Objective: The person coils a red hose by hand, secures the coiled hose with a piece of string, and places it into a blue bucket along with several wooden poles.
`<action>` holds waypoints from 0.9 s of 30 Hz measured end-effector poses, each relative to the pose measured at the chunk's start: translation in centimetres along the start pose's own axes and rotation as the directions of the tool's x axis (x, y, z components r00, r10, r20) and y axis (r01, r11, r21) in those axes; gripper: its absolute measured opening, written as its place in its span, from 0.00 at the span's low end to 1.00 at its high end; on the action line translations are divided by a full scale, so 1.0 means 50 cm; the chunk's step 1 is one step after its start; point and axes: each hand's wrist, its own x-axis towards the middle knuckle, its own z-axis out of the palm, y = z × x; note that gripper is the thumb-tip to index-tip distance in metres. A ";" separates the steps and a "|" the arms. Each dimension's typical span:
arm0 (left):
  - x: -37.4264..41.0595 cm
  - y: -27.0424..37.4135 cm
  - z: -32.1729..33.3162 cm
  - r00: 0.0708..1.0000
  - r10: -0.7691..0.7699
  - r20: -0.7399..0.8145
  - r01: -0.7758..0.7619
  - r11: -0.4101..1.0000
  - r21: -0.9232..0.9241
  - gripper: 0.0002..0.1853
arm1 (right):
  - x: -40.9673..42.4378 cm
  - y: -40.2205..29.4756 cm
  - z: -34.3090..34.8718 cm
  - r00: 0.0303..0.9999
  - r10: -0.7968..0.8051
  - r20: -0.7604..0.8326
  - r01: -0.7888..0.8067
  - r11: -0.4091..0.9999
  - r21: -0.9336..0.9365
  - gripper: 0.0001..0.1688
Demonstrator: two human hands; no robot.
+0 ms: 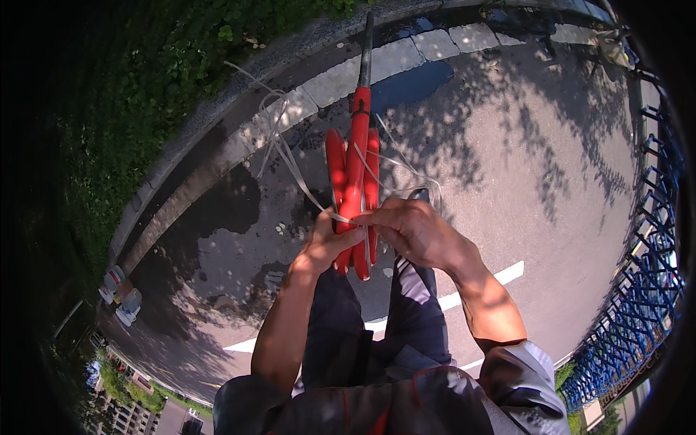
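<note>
A coiled red hose (356, 157) hangs in front of my body, and a dark metal tube (366, 60) extends from its far end. My left hand (329, 242) grips the lower part of the coil, with the thumb across the red loops. Thin pale twine (296, 171) crosses the hose at my hands and trails away in loose loops on the left. More strands hang on the right. With thumb and forefinger, my right hand (418, 231) pinches the twine against the coil's right side. The fingers behind the coil are partly hidden.
Asphalt (522, 179) with wet patches lies below, crossed by a white painted line (508, 273). A pale stone kerb (391, 60) borders a green hedge (157, 103). Blue metal barriers (633, 304) run along the right. Several plastic containers (122, 296) stand at the left.
</note>
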 end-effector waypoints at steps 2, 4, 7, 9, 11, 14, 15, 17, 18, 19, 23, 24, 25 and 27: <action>-0.006 -0.013 -0.012 0.995 0.055 0.083 -0.054 0.998 -0.018 0.34 | -0.019 0.005 0.005 1.000 0.000 0.017 0.000 1.000 0.006 0.23; -0.008 -0.049 -0.024 0.988 0.125 0.092 -0.120 0.991 -0.063 0.33 | -0.034 0.003 0.023 0.999 0.032 0.028 -0.032 0.999 0.006 0.22; -0.008 -0.122 -0.071 0.999 -0.006 -0.034 0.008 0.997 0.074 0.33 | -0.060 0.000 0.016 0.999 0.026 0.039 -0.025 0.999 -0.033 0.21; -0.013 -0.120 -0.058 0.999 -0.002 -0.042 0.001 1.000 -0.010 0.33 | -0.078 0.002 0.018 0.997 0.066 0.035 -0.066 0.998 0.014 0.20; -0.017 -0.090 -0.029 0.999 0.003 -0.041 -0.006 0.997 -0.078 0.34 | -0.094 -0.002 0.027 0.991 0.131 0.000 -0.131 0.991 0.010 0.19; -0.035 -0.064 -0.006 0.999 -0.011 -0.044 0.004 0.988 -0.156 0.35 | -0.124 -0.007 0.057 0.982 0.138 -0.133 -0.160 0.972 -0.172 0.19; -0.039 -0.064 -0.007 0.999 -0.026 -0.042 0.018 0.984 -0.179 0.35 | -0.132 0.000 0.068 0.980 0.049 -0.193 -0.109 0.944 -0.311 0.19; -0.044 -0.067 -0.011 0.998 -0.041 -0.041 0.032 0.982 -0.185 0.36 | -0.144 -0.002 0.085 0.952 -0.022 -0.304 -0.141 0.852 -0.504 0.19; -0.045 -0.071 -0.017 0.998 -0.041 -0.041 0.034 0.986 -0.165 0.36 | -0.139 -0.015 0.102 0.929 -0.003 -0.371 -0.218 0.805 -0.552 0.19; -0.045 -0.076 -0.020 0.998 -0.041 -0.041 0.035 0.989 -0.145 0.37 | -0.133 -0.023 0.116 0.900 0.010 -0.436 -0.295 0.751 -0.591 0.20; -0.060 -0.085 -0.016 0.997 -0.061 -0.051 0.057 0.995 -0.077 0.36 | -0.124 0.029 0.177 0.790 0.424 -0.442 -0.350 0.905 0.242 0.11; -0.063 -0.080 -0.011 0.997 -0.064 -0.047 0.062 0.997 -0.035 0.35 | -0.125 0.045 0.184 0.814 0.428 -0.394 -0.287 0.885 0.367 0.11; -0.067 -0.062 -0.001 0.997 -0.070 -0.039 0.071 0.997 0.011 0.34 | -0.125 0.061 0.200 0.795 0.510 -0.328 -0.293 0.797 0.529 0.11; -0.077 -0.026 0.021 0.996 -0.089 -0.033 0.091 0.994 0.069 0.34 | -0.119 0.079 0.225 0.765 0.627 -0.147 -0.292 0.542 0.788 0.09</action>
